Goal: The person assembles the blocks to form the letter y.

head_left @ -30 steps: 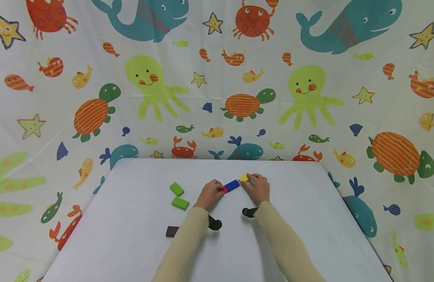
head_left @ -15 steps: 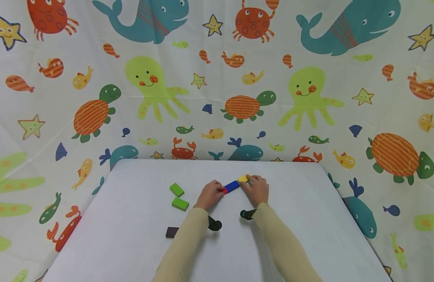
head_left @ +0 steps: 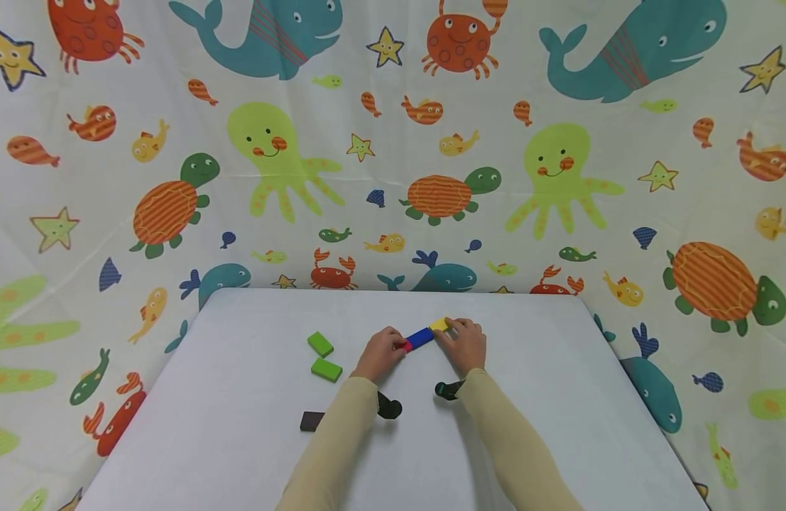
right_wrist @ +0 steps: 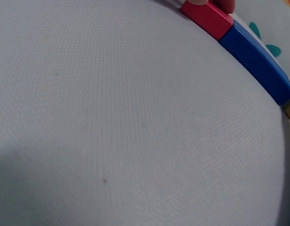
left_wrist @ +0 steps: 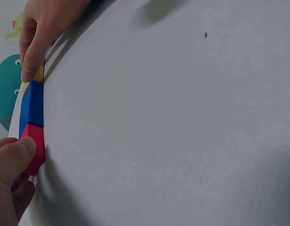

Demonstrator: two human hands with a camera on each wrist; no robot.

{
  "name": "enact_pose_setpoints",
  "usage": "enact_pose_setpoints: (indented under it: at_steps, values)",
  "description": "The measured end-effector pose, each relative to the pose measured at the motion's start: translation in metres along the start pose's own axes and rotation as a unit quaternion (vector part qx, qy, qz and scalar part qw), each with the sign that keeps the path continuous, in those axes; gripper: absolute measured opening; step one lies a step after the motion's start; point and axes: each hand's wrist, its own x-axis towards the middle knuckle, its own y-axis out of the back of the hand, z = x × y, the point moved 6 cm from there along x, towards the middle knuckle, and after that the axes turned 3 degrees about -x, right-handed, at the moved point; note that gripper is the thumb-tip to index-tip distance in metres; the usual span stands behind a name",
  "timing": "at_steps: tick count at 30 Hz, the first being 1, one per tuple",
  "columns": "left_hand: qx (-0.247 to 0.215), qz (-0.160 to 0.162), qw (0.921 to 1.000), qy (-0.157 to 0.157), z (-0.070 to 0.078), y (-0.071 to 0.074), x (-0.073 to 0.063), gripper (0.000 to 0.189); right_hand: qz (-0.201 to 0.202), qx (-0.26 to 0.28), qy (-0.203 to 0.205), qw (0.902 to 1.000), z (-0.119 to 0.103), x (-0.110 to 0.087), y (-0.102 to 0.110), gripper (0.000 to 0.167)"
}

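A red block, a blue block and a yellow block lie end to end in a slanting row on the white table. My left hand pinches the red block at the near-left end, its thumb on the block in the left wrist view. At the far-right end, my right hand grips the yellow block, which is partly hidden by the fingers. The blue block between them is touched by its neighbours, red on one side and yellow on the other, as the right wrist view shows.
Left of the hands lie two green blocks, one nearer than the other. A dark block is partly covered by the left sleeve. Behind the white table hangs a cloth printed with sea animals.
My right hand has slid the yellow block slightly left and toward me, closing the small gap to the blue block. The left hand stays almost still on the red block.
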Motion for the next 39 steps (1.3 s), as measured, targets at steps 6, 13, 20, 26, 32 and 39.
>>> enact_pose_setpoints:
  at_steps: [6,13,20,26,32,39]
  values:
    - [0.009,0.004,0.9999,-0.011,0.0008,-0.0005,0.0,0.019,0.002,0.006,0.0,1.0,-0.0014,-0.0009,-0.0005,0.055]
    - [0.009,0.004,0.9999,-0.011,0.0007,-0.0003,0.0004,0.02,-0.002,0.01,-0.004,0.9999,-0.0001,-0.0002,-0.0027,0.055]
    - [0.009,0.003,0.9999,-0.011,-0.0014,-0.0012,0.0013,0.02,0.005,0.01,0.002,0.9999,-0.0013,-0.0007,-0.0022,0.054]
    - [0.007,0.001,1.0,-0.001,-0.0035,-0.0034,0.0021,0.021,0.006,0.012,0.004,0.9999,-0.0014,-0.0017,-0.0032,0.054]
    - [0.004,0.0,1.0,-0.001,-0.0031,-0.0031,0.0024,0.02,0.007,0.016,0.003,0.9998,-0.0014,-0.0013,-0.0036,0.053]
    - [0.009,0.0,0.9999,-0.006,-0.003,-0.0028,0.0027,0.02,0.012,0.008,0.009,0.9999,-0.0019,-0.0007,-0.0033,0.052]
